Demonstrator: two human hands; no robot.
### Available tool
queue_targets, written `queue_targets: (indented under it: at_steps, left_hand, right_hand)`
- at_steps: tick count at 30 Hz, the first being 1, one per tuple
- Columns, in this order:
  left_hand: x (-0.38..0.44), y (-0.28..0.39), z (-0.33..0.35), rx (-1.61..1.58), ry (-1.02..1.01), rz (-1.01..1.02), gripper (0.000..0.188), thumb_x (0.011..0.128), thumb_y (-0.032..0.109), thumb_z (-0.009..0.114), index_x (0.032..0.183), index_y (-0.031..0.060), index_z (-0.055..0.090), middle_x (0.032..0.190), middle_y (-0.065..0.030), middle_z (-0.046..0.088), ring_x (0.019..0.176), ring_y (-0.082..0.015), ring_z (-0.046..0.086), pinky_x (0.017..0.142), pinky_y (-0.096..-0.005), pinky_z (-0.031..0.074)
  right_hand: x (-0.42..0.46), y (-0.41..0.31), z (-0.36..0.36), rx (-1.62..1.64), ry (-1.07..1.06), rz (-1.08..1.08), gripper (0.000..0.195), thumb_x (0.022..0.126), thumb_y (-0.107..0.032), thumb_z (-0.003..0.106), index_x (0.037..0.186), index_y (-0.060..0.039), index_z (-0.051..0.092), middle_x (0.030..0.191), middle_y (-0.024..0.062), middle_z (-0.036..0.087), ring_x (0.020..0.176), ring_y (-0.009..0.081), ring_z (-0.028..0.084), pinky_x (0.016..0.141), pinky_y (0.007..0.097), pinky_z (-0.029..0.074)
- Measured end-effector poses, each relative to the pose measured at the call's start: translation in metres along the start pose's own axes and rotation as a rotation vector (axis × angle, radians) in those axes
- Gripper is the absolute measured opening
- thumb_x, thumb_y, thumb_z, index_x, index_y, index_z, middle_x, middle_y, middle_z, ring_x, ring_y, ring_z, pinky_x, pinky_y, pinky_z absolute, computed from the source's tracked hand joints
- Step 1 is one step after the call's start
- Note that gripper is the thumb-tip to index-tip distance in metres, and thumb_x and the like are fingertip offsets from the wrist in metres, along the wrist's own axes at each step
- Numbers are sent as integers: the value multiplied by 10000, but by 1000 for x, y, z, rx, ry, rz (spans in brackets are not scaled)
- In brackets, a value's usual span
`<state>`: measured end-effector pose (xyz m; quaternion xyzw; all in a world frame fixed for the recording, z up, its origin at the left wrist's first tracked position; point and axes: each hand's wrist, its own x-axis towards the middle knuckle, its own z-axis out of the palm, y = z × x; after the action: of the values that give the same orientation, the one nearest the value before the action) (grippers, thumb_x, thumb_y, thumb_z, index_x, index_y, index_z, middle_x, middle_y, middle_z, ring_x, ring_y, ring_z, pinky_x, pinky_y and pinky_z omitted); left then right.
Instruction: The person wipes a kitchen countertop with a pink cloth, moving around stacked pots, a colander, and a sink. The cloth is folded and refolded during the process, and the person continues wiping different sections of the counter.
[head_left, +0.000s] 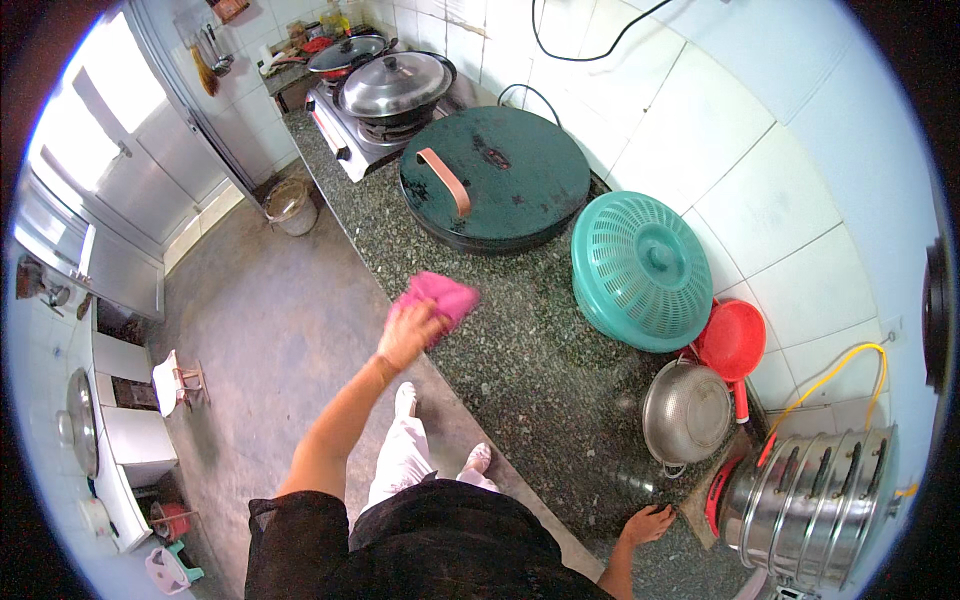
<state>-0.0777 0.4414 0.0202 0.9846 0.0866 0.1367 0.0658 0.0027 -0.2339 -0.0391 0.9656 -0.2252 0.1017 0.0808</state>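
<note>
A pink cloth (450, 295) lies bunched under my left hand (411, 330), whose fingers grip it at the front edge of the speckled granite countertop (525, 375). Both hand and cloth are slightly blurred. My right hand (648, 524) rests on the counter at the lower right with its fingers apart and nothing held, close to an upturned metal colander (688, 411) and a stacked steel steamer (810, 502). Beyond the cloth sits a large round dark green appliance (495, 176) with a copper-coloured handle. A turquoise plastic basket with a slotted lid (643, 270) stands beside it.
A gas stove (345, 139) holds a lidded steel wok (394, 84) and a smaller lidded pan (349, 54). Red plastic ladle-like scoop (733, 341) leans by the tiled wall. A bucket (291, 208) and a small stool (191, 381) stand on the floor at left.
</note>
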Motion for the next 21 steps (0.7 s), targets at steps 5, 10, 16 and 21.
queue_targets:
  at_steps: [5, 10, 16, 21]
  left_hand:
    - [40, -72, 5, 63, 110, -418, 420, 840, 112, 609, 1245, 225, 622, 1374, -131, 531, 1211, -327, 536, 1025, -533, 404]
    - [31, -19, 14, -77, 34, -131, 386, 817, 133, 621, 1195, 198, 662, 1348, -117, 538, 1245, -344, 510, 1032, -556, 398]
    - [13, -40, 4, -226, -44, 512, 434, 844, 200, 599, 1277, 235, 612, 1399, -79, 508, 1283, -276, 492, 1004, -473, 421]
    - [49, -179, -11, -116, 74, 300, 384, 839, 193, 613, 1213, 266, 661, 1339, -57, 557, 1233, -265, 541, 1101, -517, 365]
  right_hand:
    - [-56, -55, -18, 281, 87, -258, 370, 1034, -220, 508, 1363, -52, 515, 1457, 205, 459, 1236, 393, 530, 1000, 532, 449]
    - [-108, -182, -75, 540, 43, -513, 332, 1013, -125, 535, 1331, -30, 525, 1406, 231, 480, 1242, 422, 507, 992, 551, 441]
    - [-85, -312, -79, 601, 62, -469, 357, 1019, -179, 547, 1352, -51, 517, 1419, 201, 469, 1256, 396, 492, 996, 561, 424]
    - [-105, -378, -80, 223, 16, -205, 397, 1030, -274, 522, 1375, -79, 496, 1481, 159, 422, 1291, 371, 462, 1079, 539, 369]
